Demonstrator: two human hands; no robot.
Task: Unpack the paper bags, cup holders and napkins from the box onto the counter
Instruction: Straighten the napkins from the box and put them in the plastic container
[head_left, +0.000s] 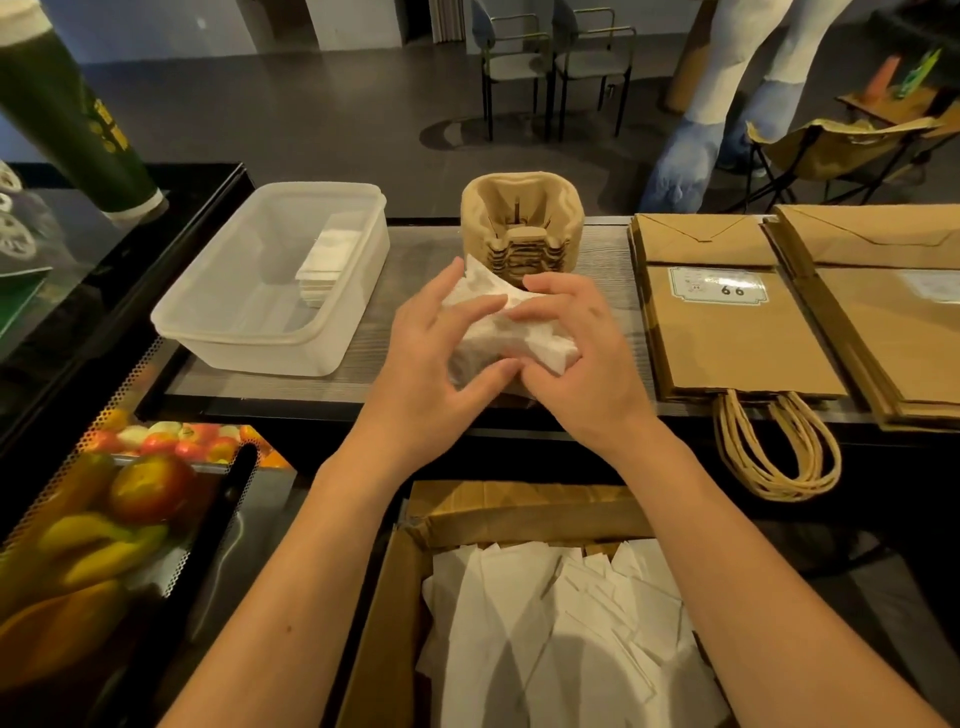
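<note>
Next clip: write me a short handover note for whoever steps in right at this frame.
Left hand and right hand: both closed around one bunch of white napkins, held over the counter.
Done: cup holders stacked at the counter's back; paper bags lying flat in two piles on the right.
A few napkins already lie in the clear plastic tub on the left.
Left: many loose napkins remain in the cardboard box below. Set this bunch down, probably in the tub, then empty the box.
</note>
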